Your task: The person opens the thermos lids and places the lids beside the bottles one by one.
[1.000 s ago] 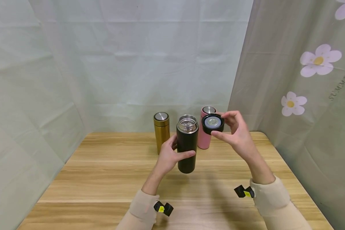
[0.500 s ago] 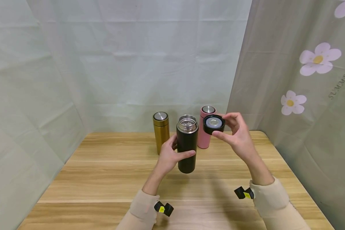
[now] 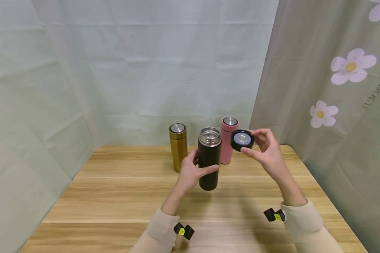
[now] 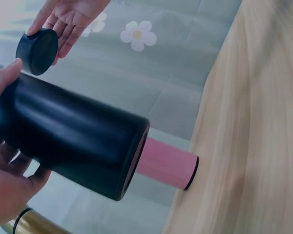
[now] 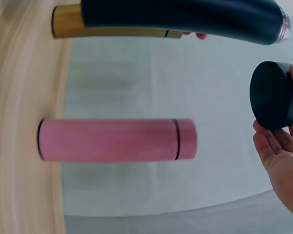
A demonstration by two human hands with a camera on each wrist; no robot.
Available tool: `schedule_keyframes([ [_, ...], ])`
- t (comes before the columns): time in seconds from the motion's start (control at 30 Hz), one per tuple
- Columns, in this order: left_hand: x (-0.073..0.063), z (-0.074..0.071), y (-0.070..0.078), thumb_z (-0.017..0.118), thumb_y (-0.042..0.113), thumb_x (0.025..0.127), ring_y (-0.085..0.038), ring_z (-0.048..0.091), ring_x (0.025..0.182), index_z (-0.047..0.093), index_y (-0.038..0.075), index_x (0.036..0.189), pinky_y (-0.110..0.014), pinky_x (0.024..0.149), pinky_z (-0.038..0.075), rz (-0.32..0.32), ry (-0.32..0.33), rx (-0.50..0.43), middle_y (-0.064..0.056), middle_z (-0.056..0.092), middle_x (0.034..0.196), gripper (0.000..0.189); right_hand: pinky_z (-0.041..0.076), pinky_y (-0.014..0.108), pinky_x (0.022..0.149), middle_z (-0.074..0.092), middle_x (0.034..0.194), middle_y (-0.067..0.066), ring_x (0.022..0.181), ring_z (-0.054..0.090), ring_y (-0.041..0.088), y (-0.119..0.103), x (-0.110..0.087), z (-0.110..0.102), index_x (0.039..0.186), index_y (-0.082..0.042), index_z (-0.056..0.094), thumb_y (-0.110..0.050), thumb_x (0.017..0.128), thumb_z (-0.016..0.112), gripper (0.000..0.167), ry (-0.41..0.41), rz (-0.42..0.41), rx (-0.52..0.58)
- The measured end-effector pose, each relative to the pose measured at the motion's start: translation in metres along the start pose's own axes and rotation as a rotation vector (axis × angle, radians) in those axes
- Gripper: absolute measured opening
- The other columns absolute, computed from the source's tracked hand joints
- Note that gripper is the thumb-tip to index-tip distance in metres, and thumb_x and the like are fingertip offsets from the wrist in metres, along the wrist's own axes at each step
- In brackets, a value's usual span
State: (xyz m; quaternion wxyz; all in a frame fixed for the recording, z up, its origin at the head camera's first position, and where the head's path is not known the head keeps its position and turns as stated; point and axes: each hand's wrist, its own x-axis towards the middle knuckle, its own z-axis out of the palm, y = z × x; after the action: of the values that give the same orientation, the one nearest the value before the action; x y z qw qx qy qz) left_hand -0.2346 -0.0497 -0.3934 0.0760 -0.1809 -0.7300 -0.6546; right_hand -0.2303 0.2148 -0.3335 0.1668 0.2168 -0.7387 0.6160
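My left hand [image 3: 190,172] grips a black thermos bottle [image 3: 209,161] round its body, thumb across the front. The bottle is upright and raised above the table, its steel threaded neck bare at the top. Between thumb and fingers, my right hand [image 3: 269,154] pinches the bottle's black lid [image 3: 242,140], tipped so its pale inner seal faces the head camera. The lid is to the right of the bottle's mouth, apart from it. In the left wrist view the bottle's base [image 4: 132,161] overlaps the pink bottle.
Behind the black bottle, a gold thermos [image 3: 178,147] stands to the left and a pink thermos [image 3: 227,140] to the right, both capped. The wooden table [image 3: 114,196] ends at a pale curtain [image 3: 164,70] at the back and sides.
My right hand has moved right and slightly down with the lid, widening its distance from the bottle. The left hand and black bottle have shifted slightly right.
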Motion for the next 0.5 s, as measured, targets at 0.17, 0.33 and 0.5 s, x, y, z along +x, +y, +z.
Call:
schedule_keyframes([
  [0.17,0.004,0.013,0.000,0.092,0.032,0.079,-0.028,0.062,0.120,0.058,0.011,0.142,-0.055,0.107,0.048,-0.008,0.056,-0.001,-0.009,0.067,0.130,0.074,0.038,0.014,0.111,0.063,0.133,0.002,0.128,0.056,0.010,0.010,-0.005,-0.010,0.127,-0.004,0.046,0.003,0.089,0.079,0.051,0.019,0.062,-0.016],
  [0.33,0.009,0.031,0.001,0.092,0.031,0.080,-0.028,0.061,0.120,0.055,0.013,0.144,-0.054,0.106,0.049,-0.052,0.080,-0.033,-0.008,0.065,0.131,0.076,0.038,0.012,0.105,0.064,0.133,-0.005,0.128,0.052,0.010,0.021,-0.010,-0.023,0.127,-0.010,0.046,-0.002,0.091,0.079,0.050,0.027,0.137,-0.019],
  [0.5,0.015,0.048,0.000,0.091,0.029,0.080,-0.026,0.060,0.119,0.054,0.013,0.146,-0.053,0.105,0.048,-0.081,0.060,-0.010,-0.007,0.064,0.133,0.077,0.040,0.014,0.096,0.065,0.129,-0.011,0.123,0.054,0.011,0.032,-0.011,-0.036,0.128,-0.013,0.047,0.000,0.091,0.079,0.050,0.032,0.158,-0.017],
])
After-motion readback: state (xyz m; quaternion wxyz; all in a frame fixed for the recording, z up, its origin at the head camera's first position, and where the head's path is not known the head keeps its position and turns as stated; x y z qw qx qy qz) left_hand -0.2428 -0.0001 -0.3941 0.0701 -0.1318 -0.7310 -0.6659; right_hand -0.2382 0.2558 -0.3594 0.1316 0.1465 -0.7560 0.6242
